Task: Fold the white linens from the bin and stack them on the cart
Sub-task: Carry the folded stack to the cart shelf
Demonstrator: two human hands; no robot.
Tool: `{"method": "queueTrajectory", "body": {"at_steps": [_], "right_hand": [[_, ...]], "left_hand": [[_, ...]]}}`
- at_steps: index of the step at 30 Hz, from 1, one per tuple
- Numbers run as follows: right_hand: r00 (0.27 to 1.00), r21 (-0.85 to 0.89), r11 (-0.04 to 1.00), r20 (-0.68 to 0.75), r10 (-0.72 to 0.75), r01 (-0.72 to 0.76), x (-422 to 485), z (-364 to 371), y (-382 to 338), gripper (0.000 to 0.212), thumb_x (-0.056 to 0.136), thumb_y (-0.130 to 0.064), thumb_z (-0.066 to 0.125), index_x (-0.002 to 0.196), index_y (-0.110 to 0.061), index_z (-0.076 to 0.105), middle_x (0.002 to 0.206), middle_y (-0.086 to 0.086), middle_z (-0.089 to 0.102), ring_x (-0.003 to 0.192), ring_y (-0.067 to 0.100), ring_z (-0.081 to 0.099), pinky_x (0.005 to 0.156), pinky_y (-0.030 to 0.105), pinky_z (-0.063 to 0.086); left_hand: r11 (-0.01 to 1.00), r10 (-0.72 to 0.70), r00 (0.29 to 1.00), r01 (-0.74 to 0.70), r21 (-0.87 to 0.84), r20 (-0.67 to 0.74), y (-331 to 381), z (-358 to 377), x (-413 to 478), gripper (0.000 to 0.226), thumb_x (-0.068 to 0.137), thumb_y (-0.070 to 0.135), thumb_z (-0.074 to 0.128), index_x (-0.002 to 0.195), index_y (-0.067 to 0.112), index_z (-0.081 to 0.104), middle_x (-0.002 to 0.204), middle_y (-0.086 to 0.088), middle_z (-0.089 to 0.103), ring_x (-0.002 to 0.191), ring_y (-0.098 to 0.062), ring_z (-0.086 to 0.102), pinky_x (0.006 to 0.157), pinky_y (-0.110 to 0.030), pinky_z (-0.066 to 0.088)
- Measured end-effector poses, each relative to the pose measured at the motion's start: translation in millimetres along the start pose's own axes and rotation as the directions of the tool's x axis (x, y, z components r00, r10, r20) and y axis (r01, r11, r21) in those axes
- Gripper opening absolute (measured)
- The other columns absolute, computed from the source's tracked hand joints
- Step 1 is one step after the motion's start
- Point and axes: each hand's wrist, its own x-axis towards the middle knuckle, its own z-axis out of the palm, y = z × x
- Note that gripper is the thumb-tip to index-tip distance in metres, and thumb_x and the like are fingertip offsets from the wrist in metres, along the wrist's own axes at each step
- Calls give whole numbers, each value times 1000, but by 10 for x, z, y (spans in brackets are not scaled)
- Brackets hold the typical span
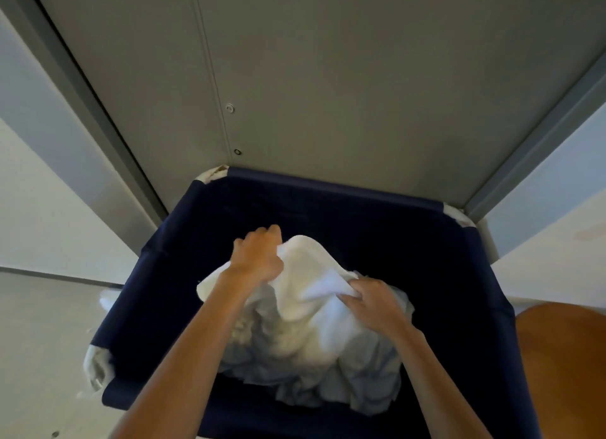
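A deep navy fabric bin fills the middle of the view, its far rim against a grey panel that carries two small round fasteners. Inside the bin lies a rumpled heap of white linens, piled toward the near side. On top of the heap sits a thicker white towel, raised into a hump between both hands. The left hand grips the towel's far left edge, fingers curled over the cloth. The right hand, nearer and to the right, pinches a fold of the same towel between thumb and fingers. Both bare forearms reach in from the near edge. Pale floor shows to the left of the bin.
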Motion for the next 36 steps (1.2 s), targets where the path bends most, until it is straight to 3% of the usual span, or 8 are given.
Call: {"method": "queueTrajectory", "body": {"at_steps": [3, 6, 9, 14, 16, 20, 27, 36], "right_hand": [[994, 18, 993, -1, -114, 114, 46, -168, -257, 28, 92, -30, 60, 67, -19, 56, 71, -12, 51, 68, 7, 51, 65, 23, 40], [969, 66, 967, 17, -246, 245, 62, -231, -402, 13, 91, -27, 61, 92, -23, 73, 88, -11, 66, 79, 1, 57, 74, 18, 47], [972, 100, 968, 17, -234, 231, 30, -254, -434, 16, 93, -29, 61, 99, -22, 73, 86, -21, 63, 79, -3, 58, 77, 16, 48], [979, 5, 987, 127, -161, 162, 2, -254, -305, 16, 90, -24, 63, 99, -13, 71, 81, -22, 54, 79, 1, 52, 80, 15, 43], [974, -110, 989, 215, -77, 102, -1, -230, -173, 19, 91, -27, 58, 87, -11, 68, 76, -11, 58, 80, 10, 53, 88, 27, 41], [976, -98, 994, 208, 65, -45, -76, -155, 70, 27, 91, -31, 58, 70, -15, 55, 67, -11, 49, 76, 13, 51, 63, 23, 32], [1000, 68, 997, 9, -25, 25, -39, -138, -61, 16, 91, -21, 62, 84, -7, 64, 77, -8, 52, 77, 15, 53, 81, 25, 38], [982, 246, 952, -100, -162, 182, 0, -208, -252, 7, 89, -10, 64, 85, -12, 70, 85, -6, 63, 79, 10, 60, 72, 23, 49]], "left_hand": [[961, 241, 944, -198, -194, 226, 200, 263, -33, 69, 79, 13, 65, 139, 28, 34, 139, 9, 36, 124, -17, 44, 98, -34, 42], [915, 391, 902, -359, -184, 186, 352, 478, -28, 42, 83, 9, 60, 119, 26, 48, 121, 9, 51, 113, -16, 53, 91, -29, 44], [932, 344, 926, -317, -175, 154, 365, 491, -11, 26, 86, 7, 54, 78, 30, 44, 86, 6, 59, 81, -19, 61, 66, -30, 49], [948, 289, 950, -267, -175, 114, 323, 443, -71, 34, 82, 2, 51, 66, 29, 36, 71, 8, 49, 58, -9, 44, 49, -21, 30], [953, 255, 959, -226, -202, 127, 271, 445, -90, 32, 81, -2, 48, 68, 26, 40, 72, 5, 50, 58, -11, 43, 49, -22, 30], [961, 190, 976, -163, -225, 107, 148, 414, -82, 18, 79, -4, 43, 81, 13, 49, 76, 0, 51, 61, -15, 42, 53, -28, 32], [988, 146, 975, -136, -68, 165, 93, 423, -29, 26, 80, 0, 50, 99, 18, 45, 93, -2, 55, 76, -21, 52, 62, -28, 36], [895, 344, 927, -274, -353, 153, 309, 594, 4, 14, 90, 12, 54, 82, 22, 47, 85, 9, 43, 79, -12, 48, 68, -19, 38]]}}
